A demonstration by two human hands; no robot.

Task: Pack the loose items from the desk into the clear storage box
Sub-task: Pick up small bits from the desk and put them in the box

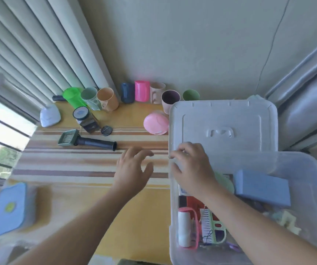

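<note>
Now the right hand (191,168) pinches the near-left edge of the lid (224,127) above the box (173,217), while the left hand (133,168) hovers spread and empty.

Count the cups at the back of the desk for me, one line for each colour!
Green: 2
Pale mint: 1
Orange: 1
Dark blue: 1
Bright pink: 1
Beige: 1
Pale with purple inside: 1
Total: 8

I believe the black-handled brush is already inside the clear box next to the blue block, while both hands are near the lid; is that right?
Not quite: in the head view the black-handled brush lies on the striped mat, outside the clear box. The blue block is inside, and both hands are near the lid.
</note>
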